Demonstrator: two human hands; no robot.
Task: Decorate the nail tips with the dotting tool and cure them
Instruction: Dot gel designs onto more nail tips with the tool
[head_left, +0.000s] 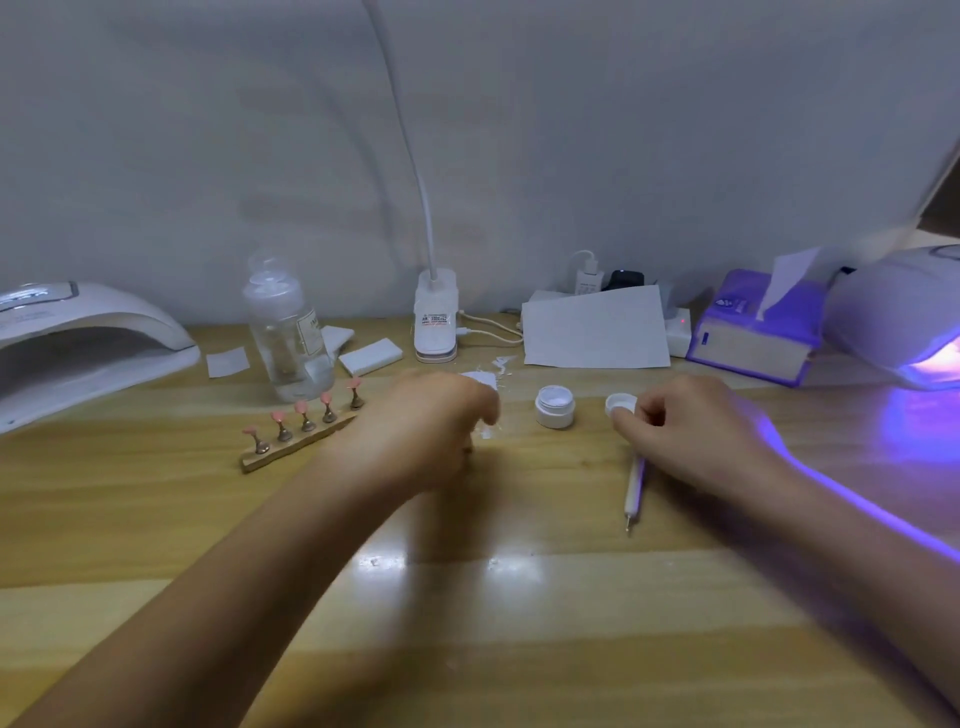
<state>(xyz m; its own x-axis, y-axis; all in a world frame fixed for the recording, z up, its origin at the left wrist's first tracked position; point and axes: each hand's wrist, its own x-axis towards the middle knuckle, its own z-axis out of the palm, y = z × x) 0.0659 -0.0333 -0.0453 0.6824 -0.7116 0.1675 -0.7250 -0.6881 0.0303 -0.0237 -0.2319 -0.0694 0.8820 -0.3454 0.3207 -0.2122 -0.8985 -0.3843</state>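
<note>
- The five pink nail tips (304, 408) stood on small metal stands along a wooden strip (291, 451), lying slanted on the surface (156, 519) left of centre, just beside the left wrist.
- The dotting tool (634, 488) ran under the right hand (691, 431), its metal point toward the viewer and low over the surface; whether the hand held it or it lay loose could not be told.
- The right grip pinched a small white lid (620, 404) between thumb and fingertips, just right of the open white jar (555, 406), not touching it.
- The left hand (431, 421) was blurred, fingers curled downward over a white scrap of paper (480, 380); whether that grip grasped anything could not be told.
- A curing lamp (904, 322) at the right edge glowed violet and threw violet light across the surface and the right forearm.
- A second white lamp (78, 338) sat at the left edge, unlit.
- Along the back stood a clear bottle (285, 332), a white block (371, 356), a clip-on desk light (435, 322), a sheet of paper (595, 330) and a purple tissue box (758, 332).
</note>
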